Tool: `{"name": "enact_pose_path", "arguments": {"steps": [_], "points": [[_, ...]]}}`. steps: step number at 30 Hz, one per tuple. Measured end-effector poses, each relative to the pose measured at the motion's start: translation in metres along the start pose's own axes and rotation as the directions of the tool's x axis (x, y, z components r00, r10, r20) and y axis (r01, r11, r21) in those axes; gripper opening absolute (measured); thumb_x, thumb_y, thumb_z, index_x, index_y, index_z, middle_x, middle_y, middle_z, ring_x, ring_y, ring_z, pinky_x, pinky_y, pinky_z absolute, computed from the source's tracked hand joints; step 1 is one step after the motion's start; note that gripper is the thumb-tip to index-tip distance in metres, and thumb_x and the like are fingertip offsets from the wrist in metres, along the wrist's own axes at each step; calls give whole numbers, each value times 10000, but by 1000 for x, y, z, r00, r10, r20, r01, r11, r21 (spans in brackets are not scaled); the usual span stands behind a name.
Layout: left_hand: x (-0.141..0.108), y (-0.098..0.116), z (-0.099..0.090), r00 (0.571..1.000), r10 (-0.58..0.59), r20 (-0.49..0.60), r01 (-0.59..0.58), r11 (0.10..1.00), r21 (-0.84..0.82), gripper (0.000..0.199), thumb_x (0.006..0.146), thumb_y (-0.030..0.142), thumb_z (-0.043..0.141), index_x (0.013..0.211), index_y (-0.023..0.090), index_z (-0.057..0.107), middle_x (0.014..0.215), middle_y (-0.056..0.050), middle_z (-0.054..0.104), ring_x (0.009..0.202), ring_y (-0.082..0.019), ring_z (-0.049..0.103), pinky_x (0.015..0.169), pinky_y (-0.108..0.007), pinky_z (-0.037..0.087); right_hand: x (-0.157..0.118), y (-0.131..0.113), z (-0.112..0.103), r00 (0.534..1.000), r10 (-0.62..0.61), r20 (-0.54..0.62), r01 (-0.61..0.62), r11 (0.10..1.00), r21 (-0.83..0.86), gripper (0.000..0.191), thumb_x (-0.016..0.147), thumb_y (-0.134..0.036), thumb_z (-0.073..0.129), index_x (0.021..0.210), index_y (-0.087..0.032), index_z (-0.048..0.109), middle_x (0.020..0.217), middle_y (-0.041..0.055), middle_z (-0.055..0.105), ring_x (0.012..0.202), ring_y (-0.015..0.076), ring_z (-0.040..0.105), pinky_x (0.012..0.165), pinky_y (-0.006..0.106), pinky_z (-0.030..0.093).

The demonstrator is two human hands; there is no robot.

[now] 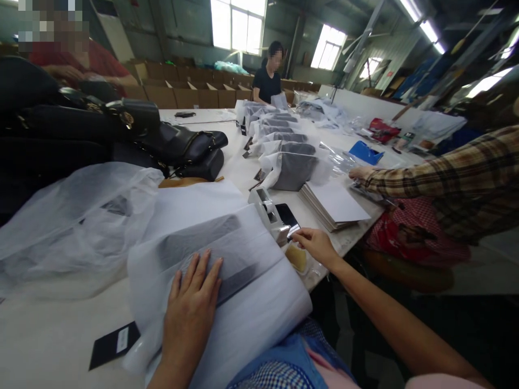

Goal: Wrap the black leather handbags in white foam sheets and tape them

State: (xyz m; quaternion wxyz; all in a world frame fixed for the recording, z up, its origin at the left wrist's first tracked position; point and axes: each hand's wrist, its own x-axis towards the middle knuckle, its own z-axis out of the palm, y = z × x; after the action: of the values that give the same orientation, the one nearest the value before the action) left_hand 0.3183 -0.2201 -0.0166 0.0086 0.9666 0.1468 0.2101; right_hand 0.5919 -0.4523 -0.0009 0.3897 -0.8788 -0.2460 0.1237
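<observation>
A dark, flat-sided item (182, 240) lies on the table, wrapped in thin white tissue paper. My left hand (192, 302) rests flat on the wrapping, fingers spread. At the front end of a grey tape dispenser (265, 210), my right hand (318, 246) pinches the tape between thumb and fingertips; the strip itself is barely visible. A phone (287, 217) lies just behind the dispenser. Below my right hand is a yellowish block (296, 258). A black tag (114, 344) with a white label sticks out from the left end of the wrapping.
Black handbags (174, 143) are piled at the left, behind a crumpled translucent bag (93, 227). Several wrapped bags (294, 167) stand in a row ahead. White boards (336, 202) are stacked at the right, near a co-worker's plaid sleeve (441, 167). Two other people stand across the table.
</observation>
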Motion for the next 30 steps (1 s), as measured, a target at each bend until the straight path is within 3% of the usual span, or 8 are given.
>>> {"name": "enact_pose_path", "arguments": {"steps": [5, 8, 10, 13, 17, 20, 26, 30], "points": [[1, -1, 0, 1000, -5, 5, 5, 1000, -11, 420, 1017, 278, 384, 1399, 205, 542, 1550, -104, 419, 1408, -337, 417, 1080, -570, 394, -7, 0, -24, 987, -126, -94, 102, 968, -230, 229, 869, -400, 604, 886, -234, 762, 961, 86, 758, 945, 277, 674, 891, 392, 476], [1, 0, -1, 1000, -10, -3, 10, 1000, -8, 409, 1015, 266, 396, 1390, 213, 551, 1544, -96, 430, 1402, -330, 428, 1082, -566, 396, -10, -17, -40, 940, -330, 88, 339, 872, -353, 278, 956, -391, 518, 1015, -261, 757, 1074, 78, 749, 1008, 249, 668, 939, 370, 465], [1, 0, -2, 1000, -12, 1, 12, 1000, 2, 404, 1009, 253, 415, 1389, 221, 552, 1543, -91, 430, 1401, -326, 432, 1077, -562, 406, -7, -39, -43, 850, -447, 277, 523, 773, -359, 285, 978, -387, 495, 1051, -280, 749, 1083, 61, 748, 1007, 228, 666, 933, 349, 472], [2, 1, -4, 1000, -16, 16, 16, 1000, 19, 408, 1002, 243, 443, 1398, 226, 542, 1545, -88, 427, 1402, -323, 431, 1065, -560, 426, 6, -83, -33, 677, -563, 474, 709, 672, -214, 261, 955, -420, 542, 1034, -278, 747, 985, 53, 751, 916, 207, 670, 866, 321, 488], [3, 3, -6, 999, -29, 33, 28, 999, 34, 411, 998, 238, 462, 1403, 237, 536, 1541, -80, 432, 1398, -325, 438, 1054, -567, 442, 38, -135, 6, 400, -714, 575, 834, 544, 95, 239, 930, -422, 589, 907, -243, 745, 817, 27, 722, 759, 152, 654, 718, 246, 464], [4, 5, -8, 998, -37, 47, 35, 998, 43, 416, 995, 226, 472, 1407, 246, 531, 1542, -69, 428, 1398, -320, 440, 1063, -568, 440, 69, -156, 39, 276, -716, 641, 852, 491, 182, 234, 908, -402, 621, 813, -221, 733, 751, -1, 699, 692, 123, 633, 642, 216, 424], [6, 6, -11, 996, -55, 75, 51, 997, 61, 431, 987, 198, 483, 1411, 259, 527, 1547, -60, 415, 1399, -313, 440, 1063, -552, 451, 112, -172, 79, 210, -542, 814, 938, 346, -11, 168, 845, -383, 709, 757, -245, 748, 687, -35, 717, 615, 123, 597, 559, 231, 317], [8, 7, -12, 994, -69, 82, 65, 997, 50, 424, 987, 197, 480, 1402, 255, 539, 1543, -64, 421, 1398, -318, 441, 1064, -559, 451, 112, -177, 85, 237, -528, 815, 966, 221, -137, 216, 825, -470, 727, 758, -267, 754, 697, -18, 728, 629, 151, 610, 567, 252, 291]]}}
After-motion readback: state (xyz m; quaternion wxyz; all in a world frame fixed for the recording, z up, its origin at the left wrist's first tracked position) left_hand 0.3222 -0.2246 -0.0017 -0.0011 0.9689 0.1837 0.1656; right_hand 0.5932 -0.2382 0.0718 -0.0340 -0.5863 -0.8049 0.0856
